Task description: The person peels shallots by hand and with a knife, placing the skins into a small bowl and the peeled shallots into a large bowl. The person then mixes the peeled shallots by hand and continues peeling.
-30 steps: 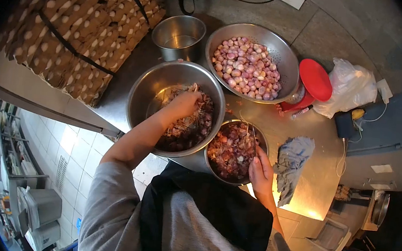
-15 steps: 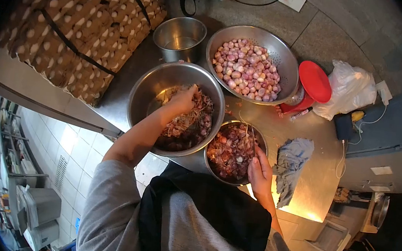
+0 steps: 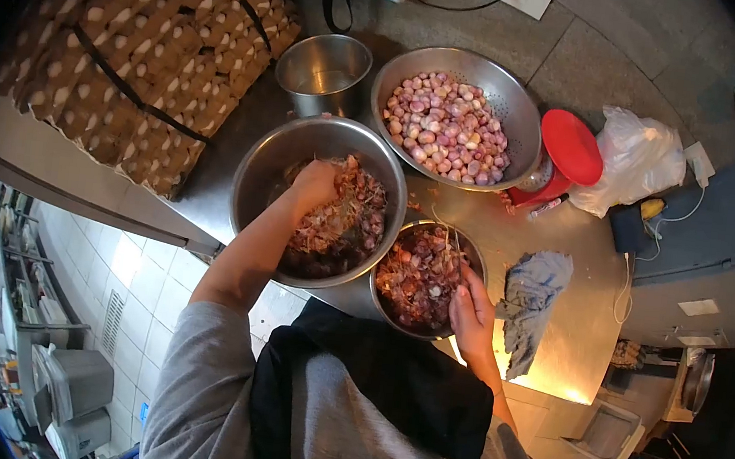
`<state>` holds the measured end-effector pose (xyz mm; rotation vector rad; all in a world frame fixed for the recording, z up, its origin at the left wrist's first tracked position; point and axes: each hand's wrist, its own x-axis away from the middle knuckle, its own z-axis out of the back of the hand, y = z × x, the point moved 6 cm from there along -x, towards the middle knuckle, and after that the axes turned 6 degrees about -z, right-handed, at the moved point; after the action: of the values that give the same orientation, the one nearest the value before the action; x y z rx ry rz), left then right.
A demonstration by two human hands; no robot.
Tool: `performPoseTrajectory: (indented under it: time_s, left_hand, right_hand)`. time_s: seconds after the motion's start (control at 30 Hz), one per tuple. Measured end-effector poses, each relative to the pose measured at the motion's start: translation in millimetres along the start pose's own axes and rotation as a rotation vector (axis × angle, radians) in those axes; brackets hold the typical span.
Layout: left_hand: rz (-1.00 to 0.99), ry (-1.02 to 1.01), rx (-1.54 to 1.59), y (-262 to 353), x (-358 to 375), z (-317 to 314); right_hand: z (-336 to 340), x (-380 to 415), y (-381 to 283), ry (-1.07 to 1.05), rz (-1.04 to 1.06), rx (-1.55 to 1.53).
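In the large steel bowl (image 3: 254, 159), my left hand (image 3: 317, 184) is curled down into a heap of loose, dry shallot skins (image 3: 332, 226). Its fingertips are partly hidden among them. My right hand (image 3: 472, 310) grips the right rim of a smaller steel bowl (image 3: 378, 298). That bowl is filled with reddish-purple shallots and skins (image 3: 421, 275), and it stands against the large bowl's lower right side.
Peeled shallots (image 3: 445, 130) fill a perforated steel colander (image 3: 522, 125) behind. Around it are a steel pot (image 3: 321, 90), a red lid (image 3: 573, 149), a plastic bag (image 3: 634, 163) and a grey cloth (image 3: 536, 292). Stacked egg trays (image 3: 135, 53) stand at left.
My left hand has drawn back a little to the left within the large bowl, over the skins. My right hand stays at the smaller bowl's rim. The view has shifted slightly.
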<state>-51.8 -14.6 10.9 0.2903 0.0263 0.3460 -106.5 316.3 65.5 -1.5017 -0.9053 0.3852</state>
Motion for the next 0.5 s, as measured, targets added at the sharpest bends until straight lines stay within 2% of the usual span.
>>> performPoseTrajectory:
  time_s: [0.1,0.2,0.4,0.5]
  left_hand:
    - [0.070,-0.028,0.063,-1,1,-6]
    - [0.126,-0.101,-0.051,1,1,-12]
    - [0.125,-0.140,-0.115,1,0,-12]
    - [0.071,-0.023,-0.141,1,2,-12]
  right_hand:
    - [1,0,3,-0.002,-0.002,0.025]
    - [-3,0,-1,0.014,-0.009,0.073]
    - [-4,-1,-3,0.000,-0.005,0.086]
    - [-3,2,-1,0.004,-0.014,0.098]
